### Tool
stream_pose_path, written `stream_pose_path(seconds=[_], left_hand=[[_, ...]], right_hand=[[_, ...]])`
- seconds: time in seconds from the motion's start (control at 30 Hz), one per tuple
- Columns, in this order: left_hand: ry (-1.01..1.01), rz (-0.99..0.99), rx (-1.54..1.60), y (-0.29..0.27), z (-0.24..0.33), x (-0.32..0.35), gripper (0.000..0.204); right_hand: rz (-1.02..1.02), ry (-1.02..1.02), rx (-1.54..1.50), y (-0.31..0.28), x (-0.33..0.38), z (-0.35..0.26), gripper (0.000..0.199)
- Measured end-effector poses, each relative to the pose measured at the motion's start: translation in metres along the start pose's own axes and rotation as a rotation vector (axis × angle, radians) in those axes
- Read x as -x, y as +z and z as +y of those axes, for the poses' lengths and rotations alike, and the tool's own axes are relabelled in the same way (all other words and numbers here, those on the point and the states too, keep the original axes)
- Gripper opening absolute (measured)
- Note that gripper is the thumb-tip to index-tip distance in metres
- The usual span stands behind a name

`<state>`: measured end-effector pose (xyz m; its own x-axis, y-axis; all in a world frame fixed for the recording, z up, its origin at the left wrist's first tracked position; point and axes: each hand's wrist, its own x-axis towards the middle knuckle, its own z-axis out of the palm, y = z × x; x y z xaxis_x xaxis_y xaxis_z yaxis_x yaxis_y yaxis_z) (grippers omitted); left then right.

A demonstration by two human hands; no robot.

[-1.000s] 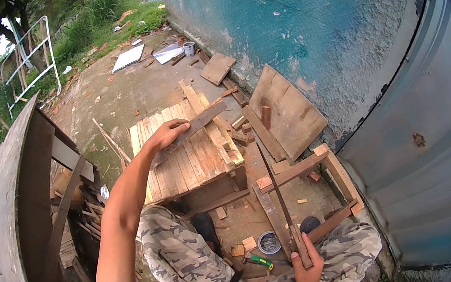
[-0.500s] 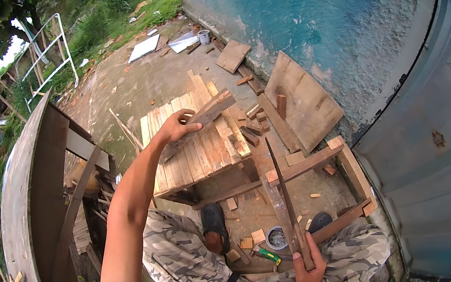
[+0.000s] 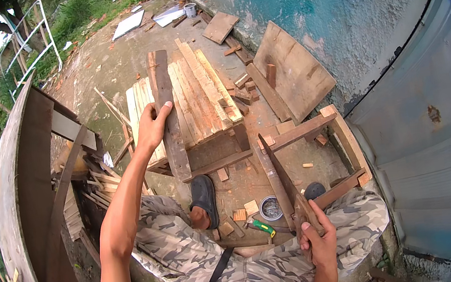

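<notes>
My left hand (image 3: 152, 127) is closed around a long, dark, weathered wooden board (image 3: 160, 77). The board stands lengthwise over the left part of a slatted wooden bench (image 3: 191, 105). Low on the right, my right hand (image 3: 321, 243) grips a handsaw (image 3: 284, 176) by its wooden handle. Its dark, tapering blade points up and away, beside a wooden frame (image 3: 303, 131) in front of my right leg. Between my feet are a small round tub of nails (image 3: 270, 209) and a tool with a green-and-yellow grip (image 3: 263, 228).
Wood offcuts (image 3: 251, 206) litter the concrete. A plywood panel (image 3: 294, 72) leans by the blue wall (image 3: 304, 1), with a metal sheet door (image 3: 418, 141) to the right. On the left stands a large curved wooden piece (image 3: 12, 196). Far off sits a grey bucket (image 3: 190, 10).
The board in my left hand has swung from slanting across the bench to nearly lengthwise and moved left, nearer me. The handsaw stays in my right hand, tilted a little more.
</notes>
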<state>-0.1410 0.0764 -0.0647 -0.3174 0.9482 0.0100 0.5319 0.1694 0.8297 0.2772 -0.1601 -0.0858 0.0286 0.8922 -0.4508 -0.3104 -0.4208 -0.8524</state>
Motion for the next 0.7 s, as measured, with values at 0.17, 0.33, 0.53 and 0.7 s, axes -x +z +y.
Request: stream_pose_path(seconds=[0.17, 0.33, 0.53, 0.7], left_hand=[[-0.071, 0.25, 0.363, -0.001, -0.045, 0.08, 0.048], [-0.122, 0.397, 0.71, 0.025, -0.083, 0.113, 0.043], [-0.126, 0.454, 0.84, 0.027, -0.078, 0.095, 0.041], [-0.175, 0.454, 0.876, 0.026, -0.081, 0.087, 0.04]], right_hand=[[-0.009, 0.113, 0.167, -0.003, 0.025, -0.04, 0.06], [-0.178, 0.083, 0.457, 0.015, 0.019, -0.055, 0.059], [-0.443, -0.052, 1.069, 0.081, -0.066, 0.042, 0.06], [-0.665, -0.618, 1.328, 0.104, -0.141, 0.144, 0.068]])
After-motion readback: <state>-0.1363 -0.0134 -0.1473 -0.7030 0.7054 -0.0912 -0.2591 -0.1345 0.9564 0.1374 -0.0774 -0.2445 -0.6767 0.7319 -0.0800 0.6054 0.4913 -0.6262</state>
